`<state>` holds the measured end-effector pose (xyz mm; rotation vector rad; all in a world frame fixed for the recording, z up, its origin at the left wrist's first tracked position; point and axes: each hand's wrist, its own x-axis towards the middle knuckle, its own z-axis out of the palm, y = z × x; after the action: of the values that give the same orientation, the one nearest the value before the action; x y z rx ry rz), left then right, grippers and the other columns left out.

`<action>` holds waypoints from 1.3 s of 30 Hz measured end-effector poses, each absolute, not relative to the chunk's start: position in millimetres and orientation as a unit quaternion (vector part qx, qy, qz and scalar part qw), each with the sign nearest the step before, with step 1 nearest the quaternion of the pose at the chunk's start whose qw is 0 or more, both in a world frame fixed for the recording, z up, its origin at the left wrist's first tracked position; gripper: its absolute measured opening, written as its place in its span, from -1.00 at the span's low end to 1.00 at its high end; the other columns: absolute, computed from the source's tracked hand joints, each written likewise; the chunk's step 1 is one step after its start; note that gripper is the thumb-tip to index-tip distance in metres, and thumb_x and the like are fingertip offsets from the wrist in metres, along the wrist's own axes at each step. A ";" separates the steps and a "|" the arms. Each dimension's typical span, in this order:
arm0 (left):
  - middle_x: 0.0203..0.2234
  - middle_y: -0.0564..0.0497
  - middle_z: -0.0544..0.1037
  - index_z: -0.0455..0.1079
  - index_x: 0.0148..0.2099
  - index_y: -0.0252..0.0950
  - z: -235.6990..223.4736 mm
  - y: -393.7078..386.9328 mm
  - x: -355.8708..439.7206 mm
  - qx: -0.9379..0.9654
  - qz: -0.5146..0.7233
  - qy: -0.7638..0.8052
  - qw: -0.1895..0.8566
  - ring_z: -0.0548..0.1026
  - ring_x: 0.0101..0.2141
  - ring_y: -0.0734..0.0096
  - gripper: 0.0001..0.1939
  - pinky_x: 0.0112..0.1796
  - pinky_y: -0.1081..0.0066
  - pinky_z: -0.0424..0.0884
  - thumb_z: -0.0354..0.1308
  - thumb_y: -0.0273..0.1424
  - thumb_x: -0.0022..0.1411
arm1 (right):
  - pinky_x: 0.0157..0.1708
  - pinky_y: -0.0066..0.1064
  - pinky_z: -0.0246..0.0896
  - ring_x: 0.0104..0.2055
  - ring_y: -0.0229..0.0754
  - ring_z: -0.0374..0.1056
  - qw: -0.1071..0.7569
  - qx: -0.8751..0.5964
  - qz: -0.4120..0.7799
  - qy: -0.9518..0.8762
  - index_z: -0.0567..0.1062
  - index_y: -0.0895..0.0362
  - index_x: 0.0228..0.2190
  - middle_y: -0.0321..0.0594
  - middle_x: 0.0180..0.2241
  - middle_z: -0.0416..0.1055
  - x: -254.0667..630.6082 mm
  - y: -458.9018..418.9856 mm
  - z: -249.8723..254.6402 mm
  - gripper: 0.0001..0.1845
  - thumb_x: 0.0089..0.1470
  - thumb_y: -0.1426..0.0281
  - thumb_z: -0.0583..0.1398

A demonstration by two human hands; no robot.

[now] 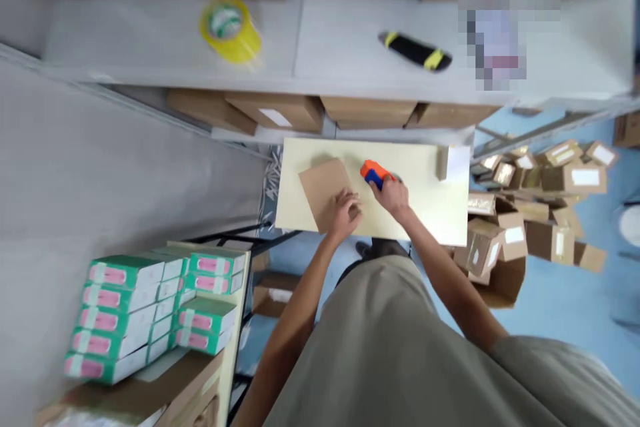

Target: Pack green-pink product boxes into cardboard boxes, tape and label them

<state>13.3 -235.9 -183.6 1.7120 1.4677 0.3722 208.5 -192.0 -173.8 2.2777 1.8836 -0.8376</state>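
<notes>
My left hand (pixel 345 212) rests with curled fingers on a small brown cardboard box (pixel 326 190) lying on a pale cream table top (pixel 430 203). Just to its right, my right hand (pixel 391 195) is closed round an orange and blue tape dispenser (pixel 374 173) held at the table surface beside the box. A small cardboard piece with a white sheet (pixel 453 162) stands at the table's far right corner.
Stacked green, white and pink cartons (pixel 150 310) sit at lower left. Many small brown boxes (pixel 540 207) lie piled on the blue floor at right. A grey shelf above carries a yellow tape roll (pixel 230 28) and a black and yellow tool (pixel 415 51).
</notes>
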 end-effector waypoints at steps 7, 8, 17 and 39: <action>-0.01 -0.10 0.77 0.61 -0.11 -0.09 -75.2 -123.4 19.1 0.589 0.515 0.533 0.323 0.72 0.12 0.09 -0.84 0.28 0.07 0.58 0.20 -0.24 0.49 | -0.11 0.04 0.54 -0.08 0.39 0.64 -0.127 0.690 -0.209 0.681 0.32 0.23 0.32 0.29 0.00 0.66 192.5 -109.8 -43.3 -0.40 0.43 0.14 0.09; -0.01 -0.10 0.76 0.61 -0.12 -0.09 -57.1 -102.6 19.6 0.590 0.538 0.521 0.300 0.71 0.13 0.09 -0.82 0.28 0.09 0.58 0.21 -0.21 0.51 | -0.10 0.06 0.53 -0.06 0.40 0.63 -0.144 0.669 -0.179 0.707 0.28 0.26 0.35 0.31 0.02 0.65 189.0 -91.0 -25.3 -0.38 0.45 0.15 0.06; 0.02 -0.10 0.79 0.54 -0.33 -0.18 -36.0 -31.2 26.5 0.549 0.549 0.535 0.333 0.71 0.17 0.17 -0.54 0.27 0.19 0.55 0.07 -0.18 0.64 | 0.44 0.28 0.19 0.29 0.35 0.48 -0.144 0.583 -0.036 0.799 0.35 0.55 0.34 0.46 0.16 0.57 165.7 55.2 2.5 -0.40 0.47 0.36 0.06; 0.65 -0.15 0.17 0.39 0.52 -0.26 -210.1 -253.0 -15.4 0.702 0.019 0.621 0.348 0.05 0.65 0.04 -0.39 0.59 -0.10 0.16 0.06 -0.47 0.50 | 0.72 0.00 -0.21 0.70 0.13 0.02 -0.151 0.551 -0.709 0.413 0.29 0.22 0.57 0.06 0.62 0.16 185.5 -296.3 -283.1 0.26 0.36 -0.49 -0.15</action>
<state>-15.4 -253.0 -210.1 1.8191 1.6100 0.0495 185.5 -296.3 -283.1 1.9183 1.4397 -2.4719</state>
